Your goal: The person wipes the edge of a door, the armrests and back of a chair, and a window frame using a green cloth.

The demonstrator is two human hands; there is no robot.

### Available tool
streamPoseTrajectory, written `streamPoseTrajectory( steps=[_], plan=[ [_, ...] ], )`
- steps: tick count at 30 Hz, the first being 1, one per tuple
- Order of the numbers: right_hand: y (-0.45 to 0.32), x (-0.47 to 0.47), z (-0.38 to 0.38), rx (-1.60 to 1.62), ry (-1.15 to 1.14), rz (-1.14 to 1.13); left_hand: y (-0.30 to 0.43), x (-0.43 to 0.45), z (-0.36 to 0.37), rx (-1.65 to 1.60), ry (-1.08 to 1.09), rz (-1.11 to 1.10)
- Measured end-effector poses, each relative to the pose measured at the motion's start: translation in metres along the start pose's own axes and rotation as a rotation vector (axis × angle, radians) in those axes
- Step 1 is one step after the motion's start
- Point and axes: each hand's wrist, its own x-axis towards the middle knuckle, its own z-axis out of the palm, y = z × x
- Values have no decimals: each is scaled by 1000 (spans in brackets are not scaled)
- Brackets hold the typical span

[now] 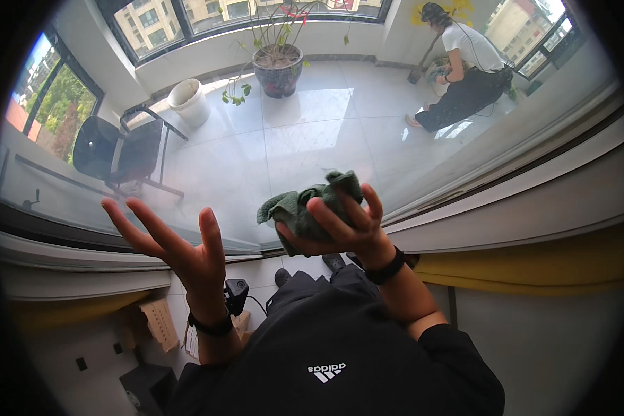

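In my right hand (351,223) is a crumpled green cloth (312,208), with the fingers curled around its near side and its ends sticking out at the top and left. My left hand (187,249) is raised to the left with the fingers spread, and nothing is in it. Both hands are held up before a large glass pane (229,171), through which a tiled floor is seen. Whether either hand touches the glass I cannot tell. A dark band circles each wrist.
Beyond the glass are a black chair (135,151), a white bucket (189,103), a potted plant (278,73) and a person (463,73) bending down. Yellow curtains (525,265) hang at both sides. A cardboard box (158,322) and a black box (148,390) lie at lower left.
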Motion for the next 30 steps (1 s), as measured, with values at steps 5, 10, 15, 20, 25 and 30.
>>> streamPoseTrajectory(
  steps=[5,10,15,20,25,30],
  plan=[
    [136,15,-49,-237,302,258,-3,-2,-7,103,-22,35],
    [135,30,-42,36,602,928,-8,-9,-8,-80,232,89],
    [31,10,-9,24,153,179,6,3,-13,-233,224,35],
    [81,14,-29,-41,137,156,8,6,-11,-264,240,-3],
    [183,40,-60,118,701,1044,8,-2,-6,-300,143,-83],
    [77,51,-27,93,413,646,7,1,-16,-232,143,-79]
  ],
)
